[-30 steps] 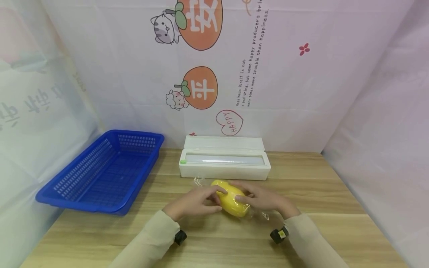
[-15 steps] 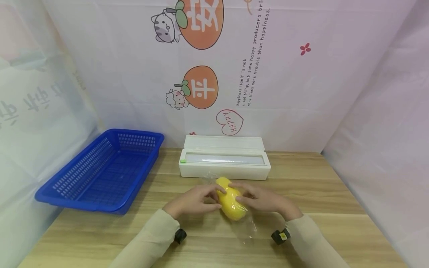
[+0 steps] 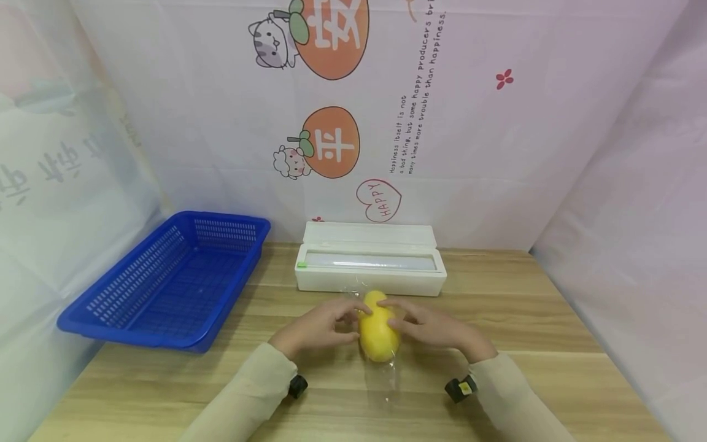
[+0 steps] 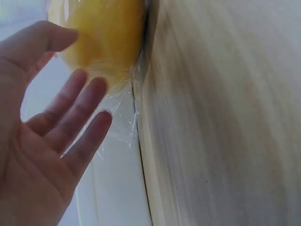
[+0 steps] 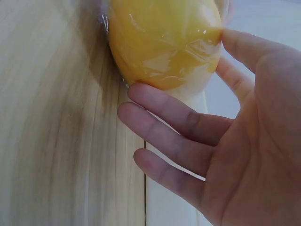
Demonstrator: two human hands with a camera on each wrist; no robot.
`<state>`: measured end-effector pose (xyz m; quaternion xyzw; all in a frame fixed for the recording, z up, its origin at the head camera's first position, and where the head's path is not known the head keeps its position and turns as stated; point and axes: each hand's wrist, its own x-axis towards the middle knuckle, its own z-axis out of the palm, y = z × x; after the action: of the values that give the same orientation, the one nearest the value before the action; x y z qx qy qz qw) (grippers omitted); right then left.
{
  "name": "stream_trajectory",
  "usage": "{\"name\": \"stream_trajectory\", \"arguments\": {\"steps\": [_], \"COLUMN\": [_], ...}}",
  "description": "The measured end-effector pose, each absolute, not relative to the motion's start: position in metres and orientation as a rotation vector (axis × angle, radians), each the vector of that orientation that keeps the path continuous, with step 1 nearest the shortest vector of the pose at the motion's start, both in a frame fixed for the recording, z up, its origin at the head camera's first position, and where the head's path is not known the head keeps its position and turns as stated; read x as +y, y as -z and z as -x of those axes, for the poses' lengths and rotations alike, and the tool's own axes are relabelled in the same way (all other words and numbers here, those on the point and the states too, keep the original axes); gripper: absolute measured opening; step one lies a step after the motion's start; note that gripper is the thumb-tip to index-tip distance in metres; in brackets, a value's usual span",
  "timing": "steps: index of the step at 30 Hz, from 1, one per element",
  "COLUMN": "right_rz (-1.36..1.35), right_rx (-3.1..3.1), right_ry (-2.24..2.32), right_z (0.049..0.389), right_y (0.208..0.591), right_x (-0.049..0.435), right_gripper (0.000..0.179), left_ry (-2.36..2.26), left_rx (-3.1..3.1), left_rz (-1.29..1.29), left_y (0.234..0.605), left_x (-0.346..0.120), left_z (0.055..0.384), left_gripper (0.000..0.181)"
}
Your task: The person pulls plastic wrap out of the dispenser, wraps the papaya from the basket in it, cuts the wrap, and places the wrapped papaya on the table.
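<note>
A plump yellow fruit in clear plastic film lies between my hands, its narrower end away from me. Loose film trails from its near end, and a crumpled bit shows at the far end. From the left, my left hand reaches it with the index fingertip on its upper side; the other fingers are loosely spread. My right hand touches its right side with fingertips. In the right wrist view the right thumb lies against the wrapped fruit, with the other fingers extended. The fruit's underside is hidden.
Behind the fruit stands a white film box with its lid raised and a roll inside. A blue plastic basket sits at the left of the wooden table. Printed cloth hangs at the back and sides.
The fruit has turned from a slant to nearly lengthwise, its near end swinging left. The loose film has swung to the near side. Both hands stay almost in place.
</note>
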<state>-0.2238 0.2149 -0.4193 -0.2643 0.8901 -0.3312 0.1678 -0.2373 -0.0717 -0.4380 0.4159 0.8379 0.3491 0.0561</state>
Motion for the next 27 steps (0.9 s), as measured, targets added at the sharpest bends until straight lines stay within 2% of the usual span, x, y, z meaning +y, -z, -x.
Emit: {"name": "stream_trajectory", "arguments": {"steps": [10, 19, 23, 27], "right_rz": [0.773, 0.738, 0.733, 0.741], "right_rx": [2.523, 2.488, 2.497, 2.511], "right_ry": [0.946, 0.991, 1.000, 0.997], "right_z": [0.225, 0.226, 0.225, 0.225], "right_y": [0.418, 0.420, 0.420, 0.420], "right_x": [0.215, 0.216, 0.216, 0.217], "right_gripper": [0.051, 0.050, 0.050, 0.050], "left_ry": [-0.619, -0.442, -0.488, -0.547], "left_rx": [2.770, 2.868, 2.849, 2.833], "left_rz": [-1.552, -1.983, -2.024, -2.028], "left_y": [0.436, 0.446, 0.445, 0.444], "left_x": [-0.054, -0.039, -0.038, -0.038], "left_z": [0.222, 0.219, 0.218, 0.216], "left_gripper": [0.043, 0.040, 0.035, 0.022]}}
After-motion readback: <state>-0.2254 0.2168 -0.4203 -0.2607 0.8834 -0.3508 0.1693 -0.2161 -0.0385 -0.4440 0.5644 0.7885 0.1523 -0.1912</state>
